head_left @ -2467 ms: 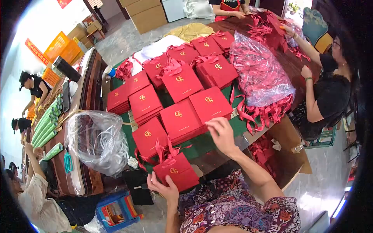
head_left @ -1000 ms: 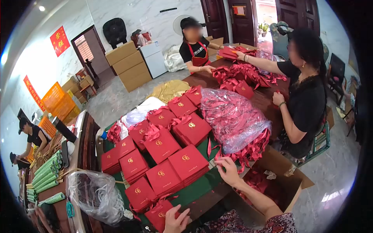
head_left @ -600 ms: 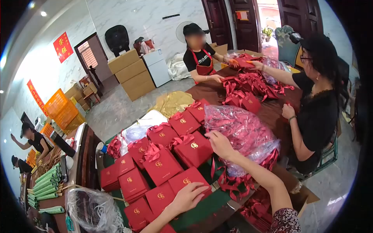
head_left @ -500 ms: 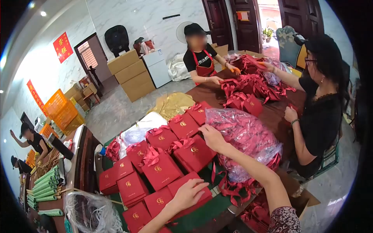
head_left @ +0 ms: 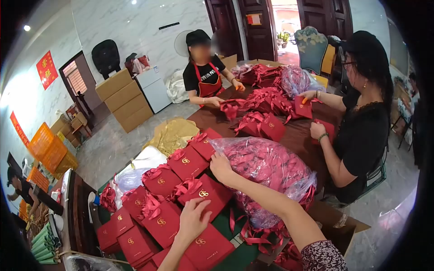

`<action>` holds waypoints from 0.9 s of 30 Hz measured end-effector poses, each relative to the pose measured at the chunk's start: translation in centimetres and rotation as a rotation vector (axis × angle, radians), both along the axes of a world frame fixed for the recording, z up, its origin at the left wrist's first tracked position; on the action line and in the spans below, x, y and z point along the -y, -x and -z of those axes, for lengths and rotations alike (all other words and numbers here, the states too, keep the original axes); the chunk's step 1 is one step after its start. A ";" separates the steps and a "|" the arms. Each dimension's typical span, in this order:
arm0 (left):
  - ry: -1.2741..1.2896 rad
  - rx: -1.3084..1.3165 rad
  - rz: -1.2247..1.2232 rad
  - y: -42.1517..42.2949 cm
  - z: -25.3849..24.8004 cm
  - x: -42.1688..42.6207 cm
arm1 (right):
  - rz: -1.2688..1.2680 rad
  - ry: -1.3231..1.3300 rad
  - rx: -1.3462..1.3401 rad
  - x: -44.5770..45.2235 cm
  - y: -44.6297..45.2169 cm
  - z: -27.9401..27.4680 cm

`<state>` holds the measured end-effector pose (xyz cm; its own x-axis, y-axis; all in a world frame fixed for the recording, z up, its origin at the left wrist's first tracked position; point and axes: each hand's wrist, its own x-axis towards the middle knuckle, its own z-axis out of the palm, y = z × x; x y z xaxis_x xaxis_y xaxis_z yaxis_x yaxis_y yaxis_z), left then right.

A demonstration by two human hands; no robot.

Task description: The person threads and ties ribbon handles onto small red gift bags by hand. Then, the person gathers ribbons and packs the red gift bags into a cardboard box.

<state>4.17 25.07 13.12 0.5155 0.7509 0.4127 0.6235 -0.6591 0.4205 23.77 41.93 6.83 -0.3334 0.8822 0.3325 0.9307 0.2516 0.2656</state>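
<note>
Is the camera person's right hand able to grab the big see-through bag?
Probably yes: the right hand is right by the left edge of the see-through bag, with nothing visible blocking it.

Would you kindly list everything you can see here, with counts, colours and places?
Red bags: many, red, stacked in front, more beyond
Plastic bags: at least two, clear, right of the front stacks and farther back
Green table: one, green, under the front stacks
Gold sheet: one, gold, behind the stacks
Cartons: several, brown, back left and lower right
Cabinet: one, white, beside the back cartons
Crates: several, orange, left
Rolls: several, green, lower left
Chair: one, green, by the doorway
Co-workers: at least three, black tops, right, back and far left
Left hand: one, bare, over the front stacks
Right hand: one, bare, at the nearer plastic bag's left edge
</note>
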 end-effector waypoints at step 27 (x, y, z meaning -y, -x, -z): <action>0.070 -0.604 -0.320 -2.6 3.9 -3.7 | -0.302 0.102 0.165 0.4 -1.0 2.1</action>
<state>6.74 28.81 9.24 0.3880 0.9191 0.0679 0.9216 -0.3871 -0.0272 24.78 41.52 4.72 -0.6260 0.7616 0.1677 0.7569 0.5417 0.3657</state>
